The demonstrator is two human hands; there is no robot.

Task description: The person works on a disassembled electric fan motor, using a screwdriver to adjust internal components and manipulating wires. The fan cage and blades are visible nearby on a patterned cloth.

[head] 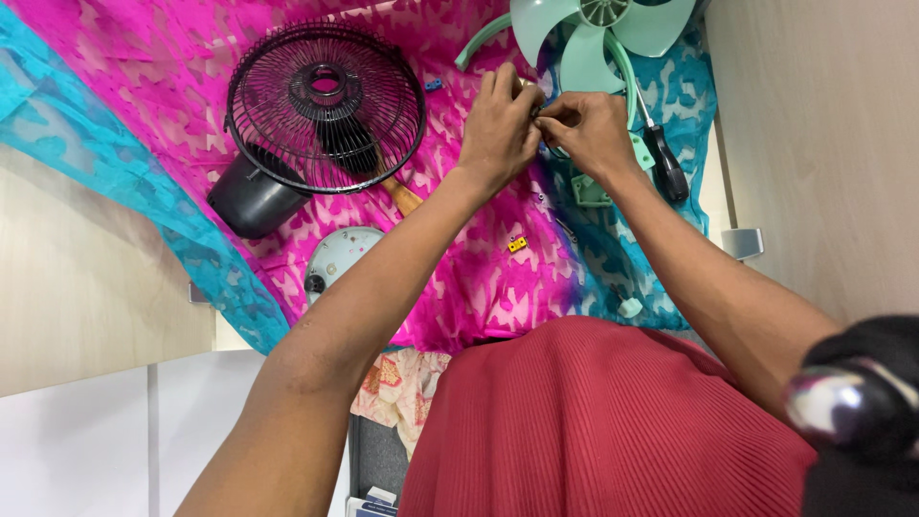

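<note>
Head view showed the left hand [498, 129] and right hand [586, 129] pinching together a tiny part, hidden between fingertips beside the fan blade [593, 38]; slipping, it could vanish into the cloth [459, 268].

This looks like a room in a home used for a repair job, not a fitted workshop. A pink and blue patterned cloth [459, 287] covers the work surface like a bedspread. On it lie a black fan guard [325, 105], pale green fan blades [593, 38] and a screwdriver [665, 163]. Plain light wooden panels [823, 144] stand alongside.
</note>
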